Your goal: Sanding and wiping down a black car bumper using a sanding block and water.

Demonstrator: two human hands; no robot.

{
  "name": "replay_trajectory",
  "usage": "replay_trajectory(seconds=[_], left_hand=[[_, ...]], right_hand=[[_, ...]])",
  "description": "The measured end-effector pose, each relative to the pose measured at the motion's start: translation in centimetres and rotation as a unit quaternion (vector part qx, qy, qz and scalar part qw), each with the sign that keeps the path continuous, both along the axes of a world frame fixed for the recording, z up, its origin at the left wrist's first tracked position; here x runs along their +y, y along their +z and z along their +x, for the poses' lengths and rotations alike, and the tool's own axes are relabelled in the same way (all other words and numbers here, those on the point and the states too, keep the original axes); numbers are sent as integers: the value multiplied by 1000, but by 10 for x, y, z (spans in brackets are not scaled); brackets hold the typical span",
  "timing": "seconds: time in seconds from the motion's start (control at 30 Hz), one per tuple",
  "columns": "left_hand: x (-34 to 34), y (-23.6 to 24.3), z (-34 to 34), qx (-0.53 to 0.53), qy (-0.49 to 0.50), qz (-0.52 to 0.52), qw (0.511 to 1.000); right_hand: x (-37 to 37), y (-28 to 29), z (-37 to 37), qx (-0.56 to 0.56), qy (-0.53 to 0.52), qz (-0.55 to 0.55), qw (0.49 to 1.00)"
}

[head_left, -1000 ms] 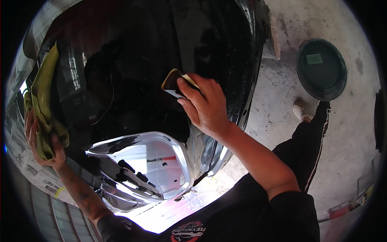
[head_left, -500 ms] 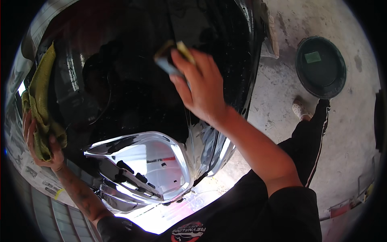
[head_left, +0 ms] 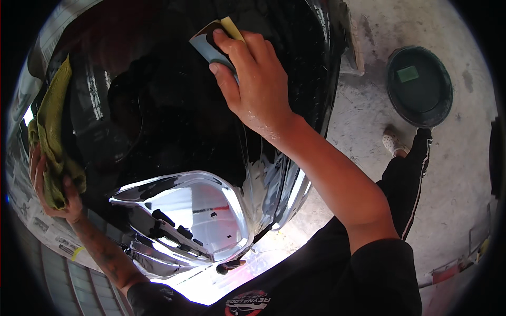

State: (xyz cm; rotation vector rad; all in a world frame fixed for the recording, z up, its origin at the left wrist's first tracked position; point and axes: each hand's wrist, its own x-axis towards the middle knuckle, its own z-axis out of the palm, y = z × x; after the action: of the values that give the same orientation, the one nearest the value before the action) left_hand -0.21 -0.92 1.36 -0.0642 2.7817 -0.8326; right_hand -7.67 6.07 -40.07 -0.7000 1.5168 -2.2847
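A glossy black car panel [head_left: 158, 63] fills the middle, with an empty silver lamp recess [head_left: 211, 203] in its lower part. My left hand [head_left: 55, 197] grips a folded olive-yellow cloth [head_left: 55, 105] against the panel's left edge. Higher up, on the black surface, my right hand [head_left: 255, 87] is closed on a small pad [head_left: 205, 45] with grey-blue, dark and yellow layers; my thumb lies along its lower side.
On the concrete floor [head_left: 443, 189] to the right stand a dark oval basin [head_left: 419, 102] holding a green rectangular pad [head_left: 407, 73] and my shoe [head_left: 392, 142]. Newspaper masking [head_left: 45, 226] covers the lower left. Ribbed metal [head_left: 68, 289] shows at bottom left.
My right hand has moved up the panel and slightly left with the pad. My left hand and the cloth stay in nearly the same place.
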Motion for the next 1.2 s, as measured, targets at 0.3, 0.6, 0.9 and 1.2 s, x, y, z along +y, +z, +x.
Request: replay_trajectory(seconds=[0.3,0.6,0.9,1.2], left_hand=[[-1,-1,-1,-1,-12,1,1000],[0,-1,1,9,-4,0,1000],[-1,1,4,14,6,2,1000],[-2,1,2,1,5,-3,1000]], right_hand=[[31,-3,27,20,22,-4,1000],[46,-6,45,-3,65,12,998],[23,-4,22,0,29,5,1000],[-4,-5,-6,23,-9,11,1000]])
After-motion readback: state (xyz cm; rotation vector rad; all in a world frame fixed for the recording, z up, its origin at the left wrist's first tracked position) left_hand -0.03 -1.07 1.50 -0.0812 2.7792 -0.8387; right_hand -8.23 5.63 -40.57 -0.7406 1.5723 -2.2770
